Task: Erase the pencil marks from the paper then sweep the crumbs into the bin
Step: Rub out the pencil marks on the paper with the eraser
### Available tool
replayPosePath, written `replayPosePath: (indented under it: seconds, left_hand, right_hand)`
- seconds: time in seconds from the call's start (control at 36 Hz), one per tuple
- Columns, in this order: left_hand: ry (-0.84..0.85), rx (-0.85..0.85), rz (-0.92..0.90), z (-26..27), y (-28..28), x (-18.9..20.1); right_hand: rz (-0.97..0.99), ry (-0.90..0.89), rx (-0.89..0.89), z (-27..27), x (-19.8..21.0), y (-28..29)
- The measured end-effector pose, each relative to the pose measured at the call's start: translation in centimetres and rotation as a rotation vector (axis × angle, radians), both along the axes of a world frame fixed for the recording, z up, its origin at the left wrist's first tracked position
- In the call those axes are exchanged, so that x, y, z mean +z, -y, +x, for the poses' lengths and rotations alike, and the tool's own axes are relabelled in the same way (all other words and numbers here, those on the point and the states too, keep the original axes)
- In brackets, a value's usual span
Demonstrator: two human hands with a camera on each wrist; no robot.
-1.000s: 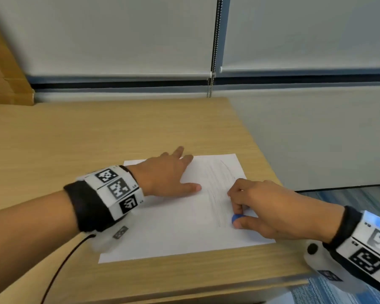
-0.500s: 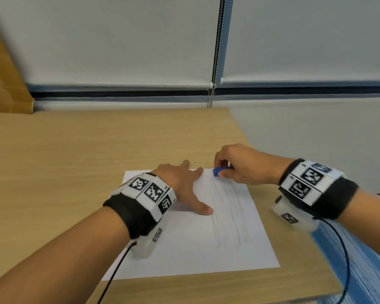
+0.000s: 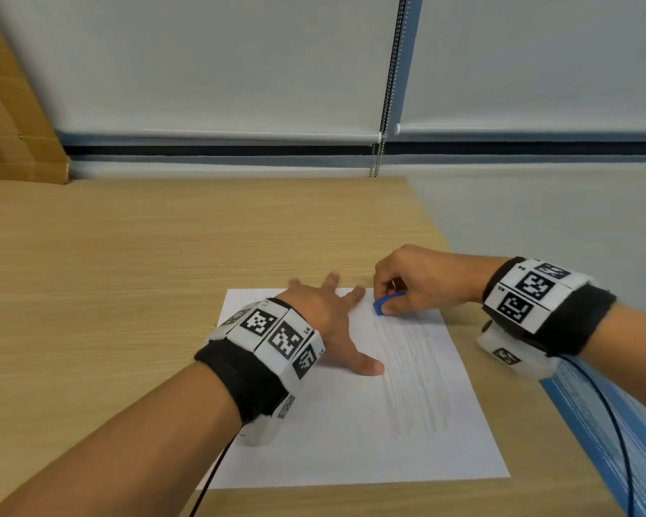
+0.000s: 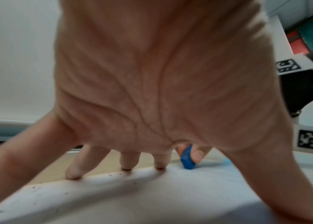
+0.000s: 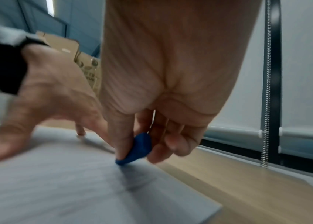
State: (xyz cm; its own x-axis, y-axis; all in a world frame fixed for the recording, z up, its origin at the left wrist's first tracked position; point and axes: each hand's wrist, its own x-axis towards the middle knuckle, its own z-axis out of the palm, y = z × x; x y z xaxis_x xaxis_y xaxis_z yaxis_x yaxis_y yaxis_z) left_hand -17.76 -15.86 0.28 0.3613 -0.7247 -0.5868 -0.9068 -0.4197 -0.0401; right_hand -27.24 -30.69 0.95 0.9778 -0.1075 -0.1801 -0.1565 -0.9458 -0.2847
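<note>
Head view: we see the left hand flat on the paper, fingers spread and straight. Our right hand pinches the blue eraser between thumb and fingers, its tip touching the sheet's far edge above the pencil marks; small crumbs lie near the left fingertips.

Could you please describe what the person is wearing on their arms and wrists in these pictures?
Both forearms are bare, with no sleeves. Each wrist carries a black fabric band topped by white panels printed with square black-and-white markers. A white camera housing hangs under each wrist, and a thin black cable trails from it.
</note>
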Motion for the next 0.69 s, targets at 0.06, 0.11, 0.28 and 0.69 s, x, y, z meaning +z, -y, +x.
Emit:
replayPosePath:
  seconds: [0.06,0.11,0.28,0.69]
  left_hand:
    - [-0.002,0.006,0.002,0.1,0.1,-0.1]
    - [-0.001,0.007,0.001,0.1,0.1,-0.2]
    - [0.002,0.011,0.035,0.1,0.2,-0.1]
    - [0.016,-0.005,0.015,0.0,0.2,-0.4]
  right_hand:
    - [-0.014,0.064,-0.033,0.3,-0.1,0.6]
    - [0.029,0.079,-0.041,0.4,-0.3,0.7]
    - [0.162,-0.092,0.003,0.2,0.4,0.3]
    - [0.184,0.017,-0.094,1.2,-0.2,1.1]
